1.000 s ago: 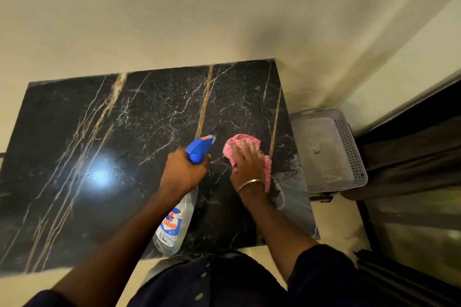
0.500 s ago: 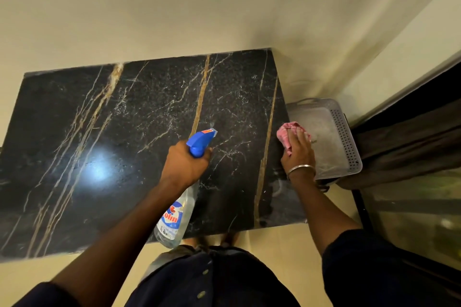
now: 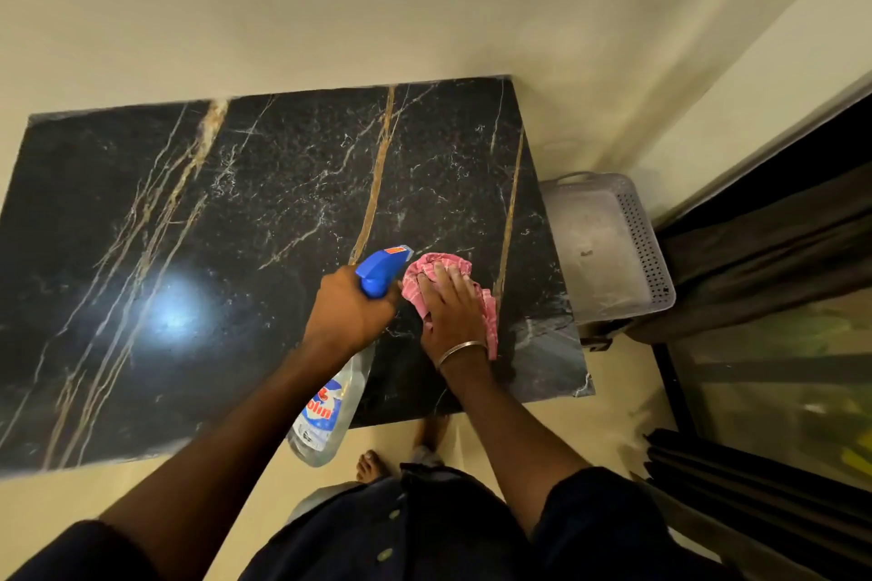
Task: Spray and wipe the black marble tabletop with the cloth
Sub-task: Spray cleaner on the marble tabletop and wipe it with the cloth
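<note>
Head view, looking down: my left hand point(image 3: 351, 311) is wrapped round the neck of a clear plastic spray bottle point(image 3: 325, 410) with a blue trigger head. My fingers are curled tight about it, and the nozzle points away from me across the black marble counter point(image 3: 236, 226), which is veined in gold and white. The bottle's body hangs tilted back toward me, its base past the counter's near edge.

My right hand point(image 3: 450, 307) lies on a crumpled pink cloth point(image 3: 436, 264), fingers point(image 3: 446, 278) straight and slightly spread. They press it flat on the counter near the right end, just beside the blue head. A thin metal bangle point(image 3: 460, 349) sits on that wrist.

A bright glare of light shows on the counter's left half. Off the right end, lower down, stands a pale grey perforated plastic basket point(image 3: 646, 241), and beyond it a dark curtain point(image 3: 755, 250). My bare foot point(image 3: 370, 462) shows on the cream floor point(image 3: 542, 429) below the counter's near edge.
</note>
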### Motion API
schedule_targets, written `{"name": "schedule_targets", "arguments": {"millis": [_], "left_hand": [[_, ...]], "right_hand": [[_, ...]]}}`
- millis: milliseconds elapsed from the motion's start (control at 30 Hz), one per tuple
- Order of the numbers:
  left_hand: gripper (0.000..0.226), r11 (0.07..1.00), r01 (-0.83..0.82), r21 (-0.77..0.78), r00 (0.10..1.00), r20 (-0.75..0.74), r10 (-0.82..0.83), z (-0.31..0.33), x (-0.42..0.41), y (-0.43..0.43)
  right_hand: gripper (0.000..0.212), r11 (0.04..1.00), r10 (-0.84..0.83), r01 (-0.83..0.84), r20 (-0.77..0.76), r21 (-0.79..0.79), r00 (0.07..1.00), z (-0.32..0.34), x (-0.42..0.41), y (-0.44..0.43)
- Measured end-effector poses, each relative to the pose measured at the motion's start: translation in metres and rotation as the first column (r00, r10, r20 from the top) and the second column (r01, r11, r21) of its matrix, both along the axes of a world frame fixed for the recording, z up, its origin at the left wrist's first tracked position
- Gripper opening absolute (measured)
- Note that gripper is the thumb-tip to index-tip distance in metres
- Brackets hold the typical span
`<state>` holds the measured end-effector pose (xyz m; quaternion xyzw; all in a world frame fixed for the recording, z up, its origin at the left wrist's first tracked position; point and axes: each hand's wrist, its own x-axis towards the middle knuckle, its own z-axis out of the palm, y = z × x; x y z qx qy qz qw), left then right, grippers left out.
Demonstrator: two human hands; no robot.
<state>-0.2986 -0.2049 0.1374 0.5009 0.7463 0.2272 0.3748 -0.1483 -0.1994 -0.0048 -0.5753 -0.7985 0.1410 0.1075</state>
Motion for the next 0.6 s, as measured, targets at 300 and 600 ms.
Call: {"name": "schedule_targets", "arguments": {"millis": [300,600], "left_hand": [[0.016,0.994,0.084,0.075,0.996,0.03,-0.086,0.002,-0.007,-0.014],[0.017,0.994,0.104,0.034,0.992,0.071,-0.106,-0.007,-0.025,-0.035]], "right_hand": [[0.064,0.953,-0.303,0.302,0.052,0.013,0.952,0.006,0.132,0.007],[0.061,0.943,-0.333,0.331,0.049,0.041,0.942,-0.003,0.079,-0.022]]}}
